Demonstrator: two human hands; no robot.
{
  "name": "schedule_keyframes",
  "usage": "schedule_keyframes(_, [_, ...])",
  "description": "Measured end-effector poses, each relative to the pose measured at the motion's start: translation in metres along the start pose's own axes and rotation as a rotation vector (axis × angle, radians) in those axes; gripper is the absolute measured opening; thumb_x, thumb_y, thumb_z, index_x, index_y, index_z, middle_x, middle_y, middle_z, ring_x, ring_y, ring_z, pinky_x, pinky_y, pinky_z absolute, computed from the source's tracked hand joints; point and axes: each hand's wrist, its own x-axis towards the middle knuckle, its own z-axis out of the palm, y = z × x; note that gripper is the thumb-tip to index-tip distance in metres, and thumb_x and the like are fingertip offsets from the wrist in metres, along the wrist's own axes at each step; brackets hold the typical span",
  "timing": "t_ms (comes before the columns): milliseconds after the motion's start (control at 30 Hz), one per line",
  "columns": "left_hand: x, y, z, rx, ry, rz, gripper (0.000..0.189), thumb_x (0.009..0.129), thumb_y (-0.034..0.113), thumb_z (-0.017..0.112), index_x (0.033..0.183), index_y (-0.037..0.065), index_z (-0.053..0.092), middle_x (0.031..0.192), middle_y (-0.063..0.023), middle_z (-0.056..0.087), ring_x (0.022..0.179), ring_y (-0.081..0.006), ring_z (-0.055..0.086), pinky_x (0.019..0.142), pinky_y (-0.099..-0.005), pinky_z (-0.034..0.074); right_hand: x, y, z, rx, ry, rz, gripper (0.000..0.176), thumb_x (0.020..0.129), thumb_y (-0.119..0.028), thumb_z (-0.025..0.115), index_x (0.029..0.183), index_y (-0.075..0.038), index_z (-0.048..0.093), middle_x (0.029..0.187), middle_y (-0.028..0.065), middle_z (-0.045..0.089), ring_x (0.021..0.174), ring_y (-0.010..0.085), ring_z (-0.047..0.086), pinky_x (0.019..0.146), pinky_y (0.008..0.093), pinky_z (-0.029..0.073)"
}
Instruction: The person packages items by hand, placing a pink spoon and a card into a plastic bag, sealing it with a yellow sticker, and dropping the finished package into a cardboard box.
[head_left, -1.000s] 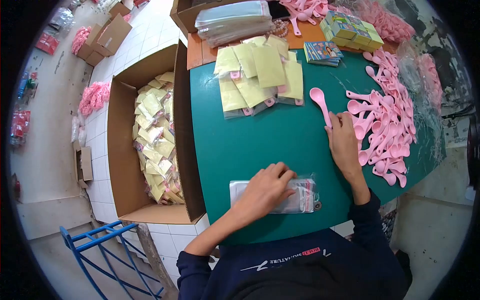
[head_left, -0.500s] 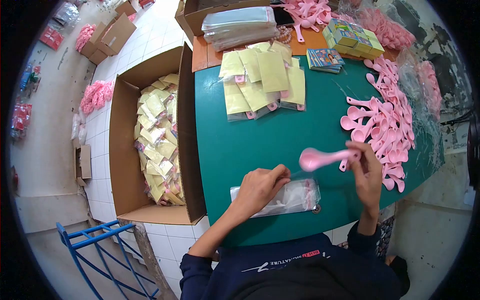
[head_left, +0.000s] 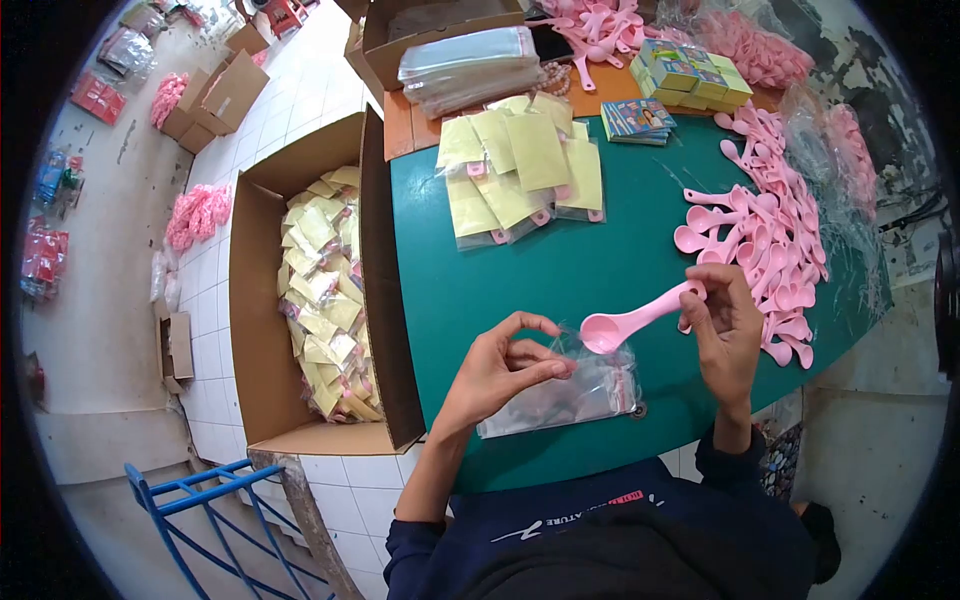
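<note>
A pink spoon (head_left: 640, 318) is pinched by its handle end in my right hand (head_left: 728, 325), its bowl pointing left. My left hand (head_left: 507, 368) is closed on the edge of a clear plastic bag (head_left: 592, 362), just left of the spoon's bowl. The bowl is at the bag's upper edge; whether it is inside cannot be told. Below both hands lies a stack of clear bags (head_left: 560, 408) on the green table (head_left: 490, 285). To the right spreads a pile of pink spoons (head_left: 765, 235).
Packed bags with yellow cards (head_left: 535, 150) lie on the table's far part. An open cardboard box (head_left: 385, 300) full of similar packs stands at the left. Small booklets (head_left: 638, 118), more clear bags (head_left: 465, 60) and yellow bundles (head_left: 690, 78) are at the back.
The spoon has moved slightly left and down towards the bag. My left hand has lifted the bag's edge, its fingers now more spread out. The view has shifted slightly.
</note>
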Motion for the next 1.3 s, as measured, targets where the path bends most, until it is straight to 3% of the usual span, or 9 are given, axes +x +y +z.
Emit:
schedule_keyframes(500, [0.028, 0.029, 0.012, 0.231, -0.074, 0.168, 0.026, 0.095, 0.014, 0.050, 0.114, -0.002, 0.057, 0.096, -0.0085, 0.067, 0.089, -0.0109, 0.061, 0.078, -0.0247, 0.050, 0.024, -0.007, 0.025, 0.092, -0.228, -0.211, 0.022, 0.078, 0.000, 0.070, 0.095, 0.002, 0.056, 0.085, 0.0061, 0.061, 0.077, 0.0110, 0.060, 0.069, 0.0236, 0.050])
schedule_keyframes(733, [0.032, 0.041, 0.006, 0.189, -0.115, 0.331, 0.032, 0.099, 0.020, 0.042, 0.110, -0.003, 0.061, 0.095, -0.0110, 0.068, 0.086, -0.0148, 0.064, 0.081, -0.0271, 0.050, 0.118, 0.009, 0.022, 0.122, -0.825, -0.578, 0.038, 0.094, -0.032, 0.049, 0.102, 0.003, 0.061, 0.100, 0.0112, 0.064, 0.091, 0.0212, 0.060, 0.079, 0.0330, 0.048])
schedule_keyframes(800, [0.028, 0.037, 0.008, -0.018, -0.122, 0.320, 0.034, 0.099, 0.020, 0.040, 0.110, -0.004, 0.061, 0.098, -0.0135, 0.068, 0.091, -0.0181, 0.065, 0.082, -0.0286, 0.051, 0.197, 0.058, -0.003, 0.194, -0.678, -0.286, 0.039, 0.095, -0.033, 0.046, 0.096, -0.001, 0.068, 0.103, 0.0105, 0.064, 0.094, 0.0203, 0.060, 0.081, 0.0339, 0.047])
schedule_keyframes(833, [0.027, 0.035, 0.005, -0.016, -0.132, 0.332, 0.034, 0.099, 0.020, 0.040, 0.111, -0.004, 0.061, 0.099, -0.0140, 0.067, 0.092, -0.0187, 0.065, 0.082, -0.0288, 0.051, 0.239, 0.089, -0.007, -0.163, -0.161, -0.277, 0.039, 0.093, -0.032, 0.047, 0.094, 0.001, 0.068, 0.102, 0.0145, 0.064, 0.090, 0.0210, 0.062, 0.081, 0.0346, 0.048])
schedule_keyframes(867, [0.026, 0.033, 0.002, -0.011, -0.138, 0.344, 0.035, 0.099, 0.021, 0.040, 0.111, -0.005, 0.060, 0.100, -0.0145, 0.067, 0.093, -0.0193, 0.065, 0.082, -0.0291, 0.051, 0.267, 0.108, -0.021, -0.603, -0.031, -0.266, 0.039, 0.092, -0.032, 0.048, 0.100, 0.002, 0.065, 0.103, 0.0186, 0.063, 0.092, 0.0253, 0.062, 0.081, 0.0381, 0.048])
schedule_keyframes(933, [0.019, 0.032, -0.001, 0.030, -0.100, 0.331, 0.035, 0.100, 0.021, 0.039, 0.112, -0.005, 0.059, 0.100, -0.0147, 0.067, 0.093, -0.0190, 0.065, 0.082, -0.0294, 0.052, 0.320, 0.192, -0.047, -1.056, -0.156, 0.032, 0.035, 0.091, -0.029, 0.050, 0.102, 0.002, 0.063, 0.107, 0.0205, 0.061, 0.095, 0.0328, 0.061, 0.079, 0.0434, 0.048])
schedule_keyframes(1133, [0.021, 0.020, -0.007, -0.092, 0.051, 0.115, 0.039, 0.100, 0.027, 0.037, 0.115, -0.004, 0.057, 0.101, -0.0173, 0.066, 0.092, -0.0203, 0.065, 0.079, -0.0310, 0.053, 0.279, 0.168, -0.015, -1.300, 0.240, -0.268, 0.024, 0.085, -0.019, 0.053, 0.096, -0.001, 0.064, 0.110, 0.0192, 0.059, 0.089, 0.0385, 0.061, 0.075, 0.0479, 0.048])
schedule_keyframes(1233, [0.024, 0.020, -0.007, -0.076, 0.061, 0.105, 0.041, 0.100, 0.029, 0.036, 0.115, -0.004, 0.057, 0.101, -0.0183, 0.066, 0.091, -0.0213, 0.066, 0.078, -0.0312, 0.054, 0.267, 0.136, -0.019, -0.784, 0.021, -0.384, 0.020, 0.085, -0.019, 0.062, 0.093, -0.001, 0.059, 0.084, 0.0098, 0.061, 0.070, 0.0235, 0.062, 0.057, 0.0325, 0.050])
schedule_keyframes(1300, [0.023, 0.020, -0.008, -0.090, 0.054, 0.080, 0.038, 0.100, 0.025, 0.037, 0.115, -0.004, 0.057, 0.102, -0.0183, 0.065, 0.093, -0.0213, 0.065, 0.081, -0.0312, 0.053, 0.205, 0.055, -0.001, -0.107, -0.367, -0.040, 0.019, 0.085, -0.015, 0.061, 0.099, -0.002, 0.059, 0.083, 0.0061, 0.062, 0.065, 0.0150, 0.060, 0.053, 0.0249, 0.047])
